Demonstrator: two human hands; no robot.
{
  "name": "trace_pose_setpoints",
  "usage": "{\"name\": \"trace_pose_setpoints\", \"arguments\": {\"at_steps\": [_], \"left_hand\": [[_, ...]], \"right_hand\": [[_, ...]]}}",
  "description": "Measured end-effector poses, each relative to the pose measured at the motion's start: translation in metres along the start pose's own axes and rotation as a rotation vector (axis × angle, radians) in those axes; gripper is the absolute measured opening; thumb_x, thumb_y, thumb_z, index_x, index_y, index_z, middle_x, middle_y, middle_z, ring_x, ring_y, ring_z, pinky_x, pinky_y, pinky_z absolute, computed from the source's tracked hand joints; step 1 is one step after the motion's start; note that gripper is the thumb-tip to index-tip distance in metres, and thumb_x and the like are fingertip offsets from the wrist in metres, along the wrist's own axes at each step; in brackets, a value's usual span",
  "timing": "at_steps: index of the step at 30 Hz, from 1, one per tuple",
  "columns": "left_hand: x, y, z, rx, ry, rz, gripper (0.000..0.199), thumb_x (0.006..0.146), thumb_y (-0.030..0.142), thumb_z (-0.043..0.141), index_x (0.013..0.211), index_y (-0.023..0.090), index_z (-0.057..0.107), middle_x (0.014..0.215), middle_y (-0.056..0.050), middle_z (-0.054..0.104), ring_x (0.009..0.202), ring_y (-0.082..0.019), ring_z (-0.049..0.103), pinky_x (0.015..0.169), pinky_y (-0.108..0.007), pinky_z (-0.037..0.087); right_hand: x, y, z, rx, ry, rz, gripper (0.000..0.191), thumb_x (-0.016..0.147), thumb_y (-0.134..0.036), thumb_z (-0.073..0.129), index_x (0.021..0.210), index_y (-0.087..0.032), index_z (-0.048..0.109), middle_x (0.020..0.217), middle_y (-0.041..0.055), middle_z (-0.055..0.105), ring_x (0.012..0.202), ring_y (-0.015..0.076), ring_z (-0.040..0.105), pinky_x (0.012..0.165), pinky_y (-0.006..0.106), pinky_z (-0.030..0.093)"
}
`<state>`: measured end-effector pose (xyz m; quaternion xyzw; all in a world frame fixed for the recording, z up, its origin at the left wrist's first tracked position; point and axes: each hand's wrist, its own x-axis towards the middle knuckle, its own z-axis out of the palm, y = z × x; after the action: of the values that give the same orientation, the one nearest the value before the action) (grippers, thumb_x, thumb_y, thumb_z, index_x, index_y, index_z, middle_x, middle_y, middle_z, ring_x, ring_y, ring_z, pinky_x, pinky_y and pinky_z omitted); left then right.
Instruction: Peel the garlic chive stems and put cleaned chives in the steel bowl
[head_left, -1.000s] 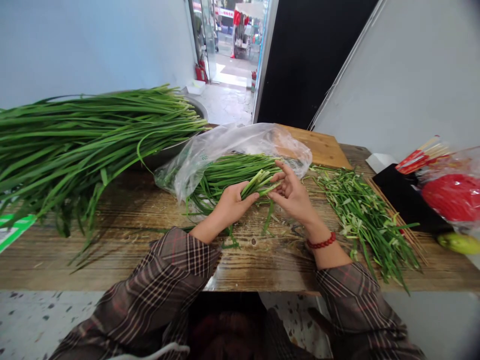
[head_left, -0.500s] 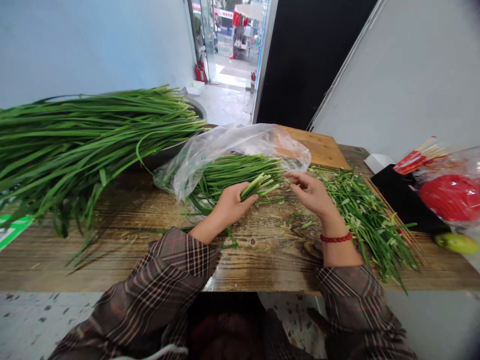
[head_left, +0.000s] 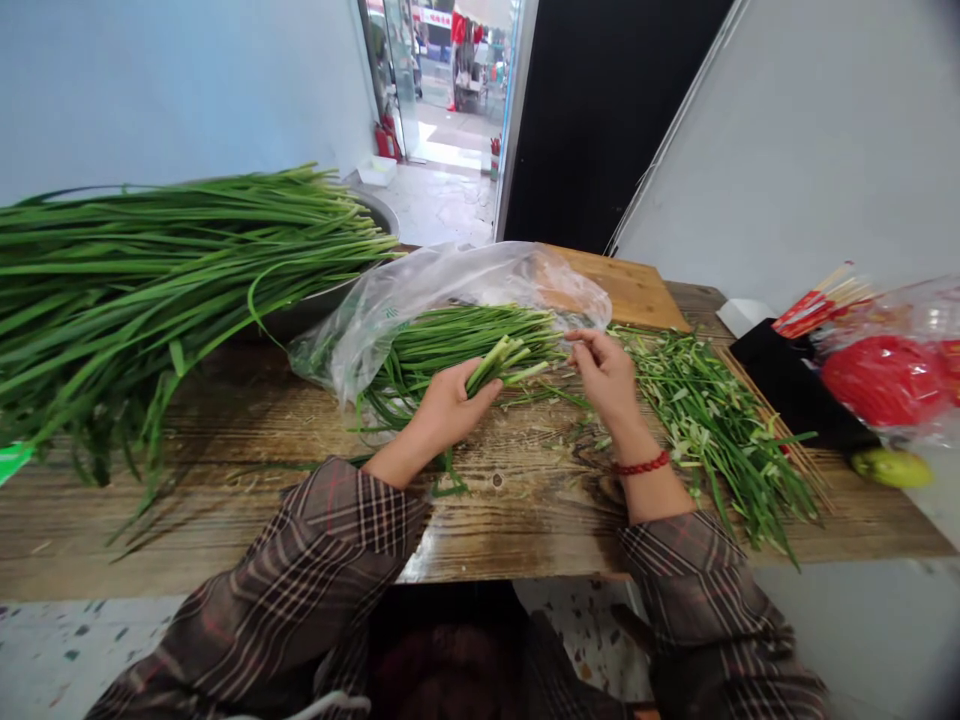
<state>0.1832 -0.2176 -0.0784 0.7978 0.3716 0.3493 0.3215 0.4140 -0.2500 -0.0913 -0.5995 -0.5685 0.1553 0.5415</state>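
Short bunch of green stalks [head_left: 495,358], grasped in the fingers of the left hand [head_left: 448,405] over the middle of the tabletop [head_left: 517,525], pale ends angled toward the far right corner. Just right of those ends: right hand [head_left: 606,375], fingers curled, thumb and forefinger close together; anything pinched between, too small to tell. Around the right wrist, red bracelet [head_left: 641,465]. Behind the bunch, toward the far edge: larger pile of stalks [head_left: 469,330], at the open mouth of a clear plastic bag [head_left: 442,275]. At the far edge, right of the bag: wooden board [head_left: 634,287]. Toward the right edge: loose leafy heap [head_left: 720,425], then black box [head_left: 802,385]. Near the left edge: big green bundle [head_left: 165,260], across a metal bowl [head_left: 384,212].
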Motion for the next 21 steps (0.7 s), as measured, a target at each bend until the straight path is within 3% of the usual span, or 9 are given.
{"name": "trace_pose_setpoints", "arguments": {"at_steps": [3,9,12,14,15,16,18,21], "left_hand": [[0.001,0.003,-0.004,-0.041,0.068,-0.054,0.033,0.081,0.040,0.063,0.099,0.012,0.068,0.092,-0.005,0.072,0.083,-0.022,0.064,0.079,-0.031,0.049],[0.002,0.001,-0.004,-0.105,0.214,-0.139,0.038,0.082,0.044,0.061,0.101,0.013,0.068,0.092,-0.005,0.072,0.082,-0.021,0.063,0.077,-0.029,0.049],[0.002,0.000,-0.004,-0.128,0.211,-0.146,0.040,0.082,0.046,0.060,0.102,0.013,0.068,0.093,-0.005,0.072,0.083,-0.020,0.063,0.076,-0.028,0.049],[0.001,0.000,-0.004,-0.133,0.197,-0.148,0.040,0.081,0.046,0.061,0.101,0.013,0.067,0.093,-0.005,0.072,0.083,-0.020,0.063,0.074,-0.027,0.049],[0.001,0.001,-0.004,-0.134,0.193,-0.148,0.039,0.081,0.046,0.061,0.100,0.013,0.067,0.092,-0.004,0.072,0.082,-0.020,0.062,0.073,-0.027,0.048],[0.001,0.001,-0.004,-0.134,0.190,-0.147,0.038,0.081,0.046,0.061,0.099,0.013,0.067,0.091,-0.004,0.071,0.081,-0.020,0.062,0.072,-0.027,0.048],[0.001,0.001,-0.004,-0.134,0.189,-0.145,0.034,0.081,0.044,0.061,0.095,0.013,0.067,0.088,-0.003,0.071,0.078,-0.018,0.061,0.070,-0.026,0.047],[0.001,0.002,-0.004,-0.148,0.174,-0.161,0.030,0.082,0.044,0.060,0.085,0.014,0.064,0.074,-0.001,0.067,0.065,-0.015,0.058,0.063,-0.024,0.045]], "right_hand": [[0.006,0.014,-0.009,-0.092,-0.030,0.039,0.028,0.092,-0.035,0.046,0.098,-0.018,0.068,0.069,0.0018,0.065,0.064,0.0154,0.059,0.066,0.028,0.046],[-0.001,0.013,0.007,-0.303,-0.447,-0.229,0.022,0.091,-0.029,0.052,0.095,-0.019,0.071,0.099,0.0094,0.070,0.093,0.0211,0.062,0.086,0.035,0.046],[-0.003,0.005,0.001,-0.231,-0.756,-0.267,0.030,0.093,-0.037,0.051,0.084,-0.019,0.074,0.086,0.0056,0.071,0.081,0.0174,0.062,0.078,0.030,0.047],[-0.001,0.003,-0.011,-0.201,-0.910,-0.178,0.039,0.093,-0.044,0.050,0.075,-0.019,0.074,0.074,0.0020,0.070,0.069,0.0144,0.060,0.068,0.026,0.045],[0.001,0.004,-0.018,-0.205,-0.927,-0.115,0.042,0.093,-0.047,0.050,0.073,-0.019,0.075,0.069,0.0008,0.069,0.064,0.0136,0.059,0.064,0.025,0.044],[0.002,0.006,-0.023,-0.222,-0.888,-0.057,0.044,0.092,-0.048,0.050,0.071,-0.018,0.075,0.066,0.0005,0.068,0.061,0.0136,0.059,0.061,0.025,0.044],[0.007,0.013,-0.029,-0.276,-0.665,-0.002,0.042,0.091,-0.046,0.051,0.073,-0.017,0.075,0.068,0.0021,0.069,0.065,0.0159,0.061,0.064,0.027,0.046],[0.011,0.028,-0.022,-0.347,-0.277,-0.086,0.029,0.090,-0.032,0.051,0.089,-0.017,0.075,0.092,0.0079,0.074,0.089,0.0221,0.066,0.082,0.034,0.049]]}}
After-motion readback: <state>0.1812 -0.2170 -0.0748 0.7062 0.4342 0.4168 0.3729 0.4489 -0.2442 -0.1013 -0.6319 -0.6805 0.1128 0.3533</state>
